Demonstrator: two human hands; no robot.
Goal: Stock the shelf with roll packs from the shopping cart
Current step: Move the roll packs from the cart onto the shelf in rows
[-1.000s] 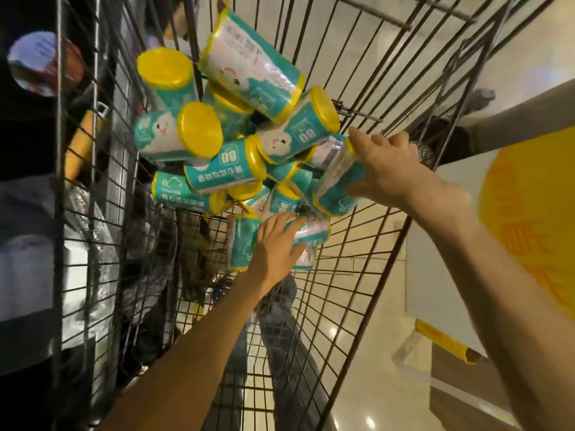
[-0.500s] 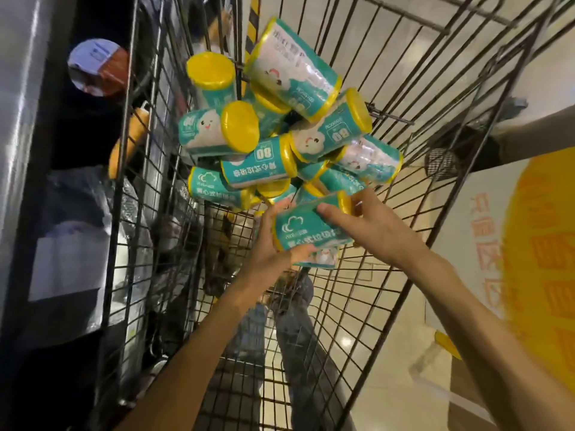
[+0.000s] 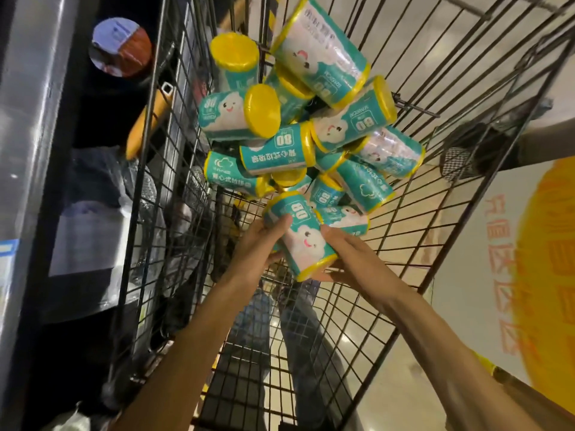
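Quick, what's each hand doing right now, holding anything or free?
Left hand: holding the teal roll pack, thumb curled over its upper end.
Right hand: holding the same roll pack, fingers cupped under its lower end.

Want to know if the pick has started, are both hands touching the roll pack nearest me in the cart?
Touching. The head view shows the left hand with its thumb across the roll pack, and the right hand cradling its other side.
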